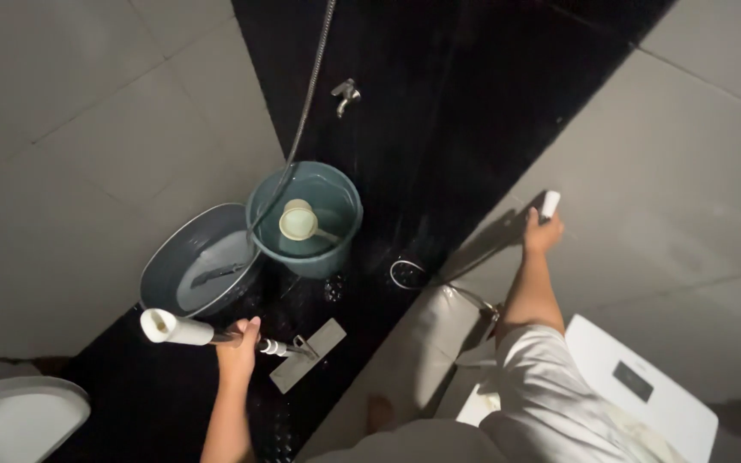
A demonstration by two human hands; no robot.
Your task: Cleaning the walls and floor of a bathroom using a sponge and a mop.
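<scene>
In a dark-tiled bathroom, the left hand [237, 341] grips a flat mop's handle [183, 329], its head [309, 354] on the wet black floor [156, 403] just below the teal bucket [304, 219]. The right hand [543, 230] closes around a white sprayer [550, 204]. A slip looks possible on the wet tiles; the grey basin [201, 261] beside the bucket crowds the mop's sweep.

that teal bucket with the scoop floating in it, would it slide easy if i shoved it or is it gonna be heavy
The teal bucket looks well filled, with the scoop floating on the water, so it is probably heavy and would slosh if shoved. The dark floor looks wet, so it may slide rather than tip. The shower hose hanging into it could drag along.
</scene>
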